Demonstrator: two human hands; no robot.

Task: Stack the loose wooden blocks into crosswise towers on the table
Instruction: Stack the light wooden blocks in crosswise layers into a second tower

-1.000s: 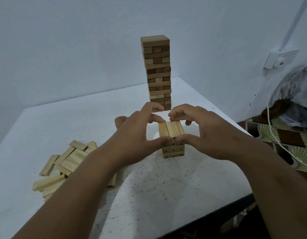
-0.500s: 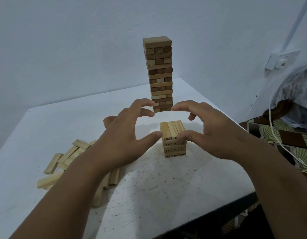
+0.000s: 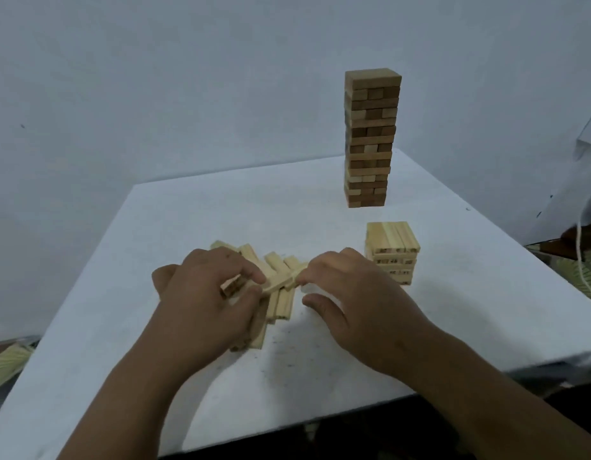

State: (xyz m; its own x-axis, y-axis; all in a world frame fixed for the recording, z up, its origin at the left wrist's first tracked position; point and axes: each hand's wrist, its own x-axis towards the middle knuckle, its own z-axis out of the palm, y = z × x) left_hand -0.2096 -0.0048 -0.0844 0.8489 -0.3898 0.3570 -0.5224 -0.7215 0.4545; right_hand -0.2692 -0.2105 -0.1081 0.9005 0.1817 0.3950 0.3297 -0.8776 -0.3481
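My left hand [image 3: 201,297] pinches one end of a long pale wooden block [image 3: 278,283]. My right hand [image 3: 350,293] curls its fingers over the other end (thumb off it). The block lies sideways, hand to hand, on the pile of loose pale wooden blocks [image 3: 282,305]. A short pale wooden tower [image 3: 392,257] stands just beside my right hand. A tall brown wooden tower [image 3: 370,137] stands farther back on the white table [image 3: 453,327].

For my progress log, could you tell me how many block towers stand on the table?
2: tall brown wooden tower at the back; short pale wooden tower just in front.
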